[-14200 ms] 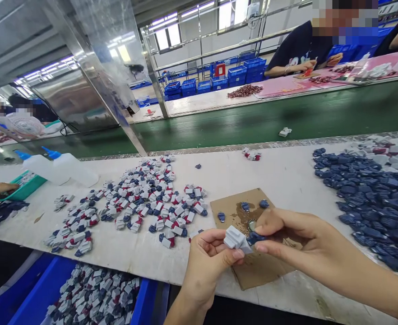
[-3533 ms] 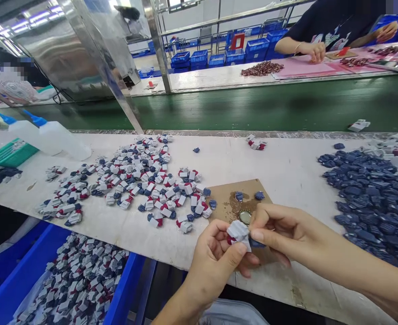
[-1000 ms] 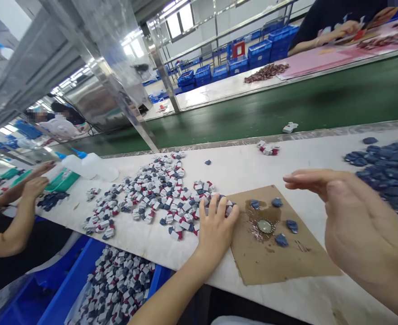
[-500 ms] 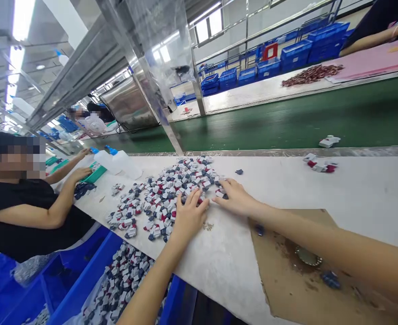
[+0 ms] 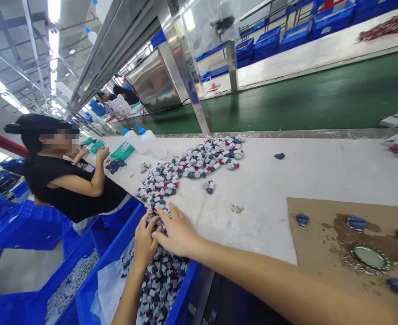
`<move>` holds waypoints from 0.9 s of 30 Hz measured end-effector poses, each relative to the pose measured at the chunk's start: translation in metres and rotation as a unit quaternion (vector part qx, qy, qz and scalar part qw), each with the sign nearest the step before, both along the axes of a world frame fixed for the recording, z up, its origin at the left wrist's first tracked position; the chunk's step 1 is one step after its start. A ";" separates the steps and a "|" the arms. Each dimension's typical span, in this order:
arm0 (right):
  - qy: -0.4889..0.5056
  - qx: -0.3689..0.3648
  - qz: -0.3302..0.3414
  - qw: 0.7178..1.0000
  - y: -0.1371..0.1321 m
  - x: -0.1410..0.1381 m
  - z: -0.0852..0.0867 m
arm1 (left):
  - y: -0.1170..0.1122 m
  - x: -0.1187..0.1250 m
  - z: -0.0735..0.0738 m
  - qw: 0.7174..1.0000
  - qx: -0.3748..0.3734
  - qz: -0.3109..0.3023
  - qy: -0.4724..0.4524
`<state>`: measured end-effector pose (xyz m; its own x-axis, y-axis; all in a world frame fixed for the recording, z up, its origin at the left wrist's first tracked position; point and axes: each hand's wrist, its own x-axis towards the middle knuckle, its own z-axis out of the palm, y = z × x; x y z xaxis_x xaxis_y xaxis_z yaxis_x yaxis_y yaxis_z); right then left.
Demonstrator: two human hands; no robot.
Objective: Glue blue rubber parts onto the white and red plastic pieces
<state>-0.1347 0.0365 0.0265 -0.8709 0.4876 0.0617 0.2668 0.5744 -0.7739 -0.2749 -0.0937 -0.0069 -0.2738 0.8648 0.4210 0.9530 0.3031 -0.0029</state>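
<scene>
A pile of small white, navy and red pieces (image 5: 199, 158) lies along the white table; their exact kind I cannot make out. At the table's near edge, my left hand (image 5: 144, 243) has its fingers apart and curved beside several of these pieces. My right hand (image 5: 178, 232) reaches across next to it, fingers spread, tips close to the left fingers. Some pieces show between and just behind the two hands. Directly below them, a blue bin (image 5: 185, 295) lined with white plastic is heaped with the same pieces. One small cluster (image 5: 209, 186) sits apart from the pile.
A cardboard sheet (image 5: 307, 253) carries a round lid-like disc (image 5: 371, 256) and several dark blue lumps. White bottles (image 5: 153, 144) with blue tips stand beyond the pile. A co-worker in black (image 5: 67, 176) works at left. A green conveyor belt (image 5: 287, 101) runs behind the table.
Both hands have moved from the pile toward the near table edge above the bin. The near part of the pile has shifted with them, baring table surface. The view has turned left.
</scene>
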 end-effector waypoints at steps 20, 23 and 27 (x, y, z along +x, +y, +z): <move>-0.069 0.109 -0.216 0.968 0.119 -0.020 -0.045 | 0.153 -0.050 0.021 0.973 -0.187 -0.055 -0.122; -0.062 0.085 -0.192 0.976 0.056 -0.037 -0.038 | 0.090 -0.070 0.025 0.976 -0.183 -0.016 -0.120; -0.028 0.067 -0.117 0.990 0.011 -0.052 -0.022 | 0.028 -0.093 0.030 0.979 -0.162 0.040 -0.120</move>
